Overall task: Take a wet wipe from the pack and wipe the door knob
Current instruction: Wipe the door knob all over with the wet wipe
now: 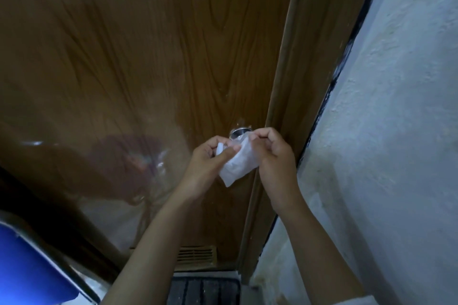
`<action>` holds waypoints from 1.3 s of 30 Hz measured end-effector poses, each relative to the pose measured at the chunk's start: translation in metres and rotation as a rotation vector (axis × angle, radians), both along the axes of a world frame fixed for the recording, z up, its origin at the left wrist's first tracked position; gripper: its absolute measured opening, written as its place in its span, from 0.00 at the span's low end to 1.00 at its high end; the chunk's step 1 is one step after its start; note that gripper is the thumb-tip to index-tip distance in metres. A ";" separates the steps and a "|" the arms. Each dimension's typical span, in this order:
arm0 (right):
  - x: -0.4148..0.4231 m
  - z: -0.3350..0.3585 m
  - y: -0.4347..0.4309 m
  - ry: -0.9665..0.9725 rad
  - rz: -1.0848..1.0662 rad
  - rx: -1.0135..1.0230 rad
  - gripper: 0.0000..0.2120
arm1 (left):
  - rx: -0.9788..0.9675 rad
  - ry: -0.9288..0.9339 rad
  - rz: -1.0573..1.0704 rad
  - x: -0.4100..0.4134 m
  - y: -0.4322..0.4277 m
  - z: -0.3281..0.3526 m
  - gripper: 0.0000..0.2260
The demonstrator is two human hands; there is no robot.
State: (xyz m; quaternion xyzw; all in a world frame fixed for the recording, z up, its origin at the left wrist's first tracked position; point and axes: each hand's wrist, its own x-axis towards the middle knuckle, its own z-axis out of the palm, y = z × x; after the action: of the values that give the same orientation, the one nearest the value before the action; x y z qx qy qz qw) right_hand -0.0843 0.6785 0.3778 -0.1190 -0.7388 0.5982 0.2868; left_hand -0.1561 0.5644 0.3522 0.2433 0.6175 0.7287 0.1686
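Both my hands hold a white wet wipe just in front of the silver door knob. My left hand pinches the wipe's left edge between thumb and fingers. My right hand grips its upper right corner with closed fingers. The wipe hangs partly folded between them and covers the lower part of the knob. The knob sits on a brown wood-grain door near the door's right edge. No wipe pack is in view.
A wooden door frame runs beside the knob, with a rough white wall to the right. A vent grille is low in the door, a dark mat lies on the floor, and a blue object is at lower left.
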 end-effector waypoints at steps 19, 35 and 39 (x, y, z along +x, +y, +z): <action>0.004 0.007 -0.001 0.047 0.039 -0.175 0.06 | -0.300 0.076 0.111 0.006 -0.009 0.007 0.13; 0.004 0.004 -0.006 0.206 -0.001 -0.288 0.11 | -0.235 0.032 0.306 0.017 -0.011 0.023 0.07; 0.005 0.002 -0.010 0.133 0.151 -0.274 0.16 | -0.017 -0.219 0.254 0.015 -0.010 0.021 0.12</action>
State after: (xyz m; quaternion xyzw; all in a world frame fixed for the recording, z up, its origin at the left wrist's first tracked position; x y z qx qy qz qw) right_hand -0.0797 0.6681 0.3799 -0.0611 -0.6366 0.7195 0.2706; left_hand -0.1406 0.5540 0.3733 0.0810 0.6273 0.7611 0.1436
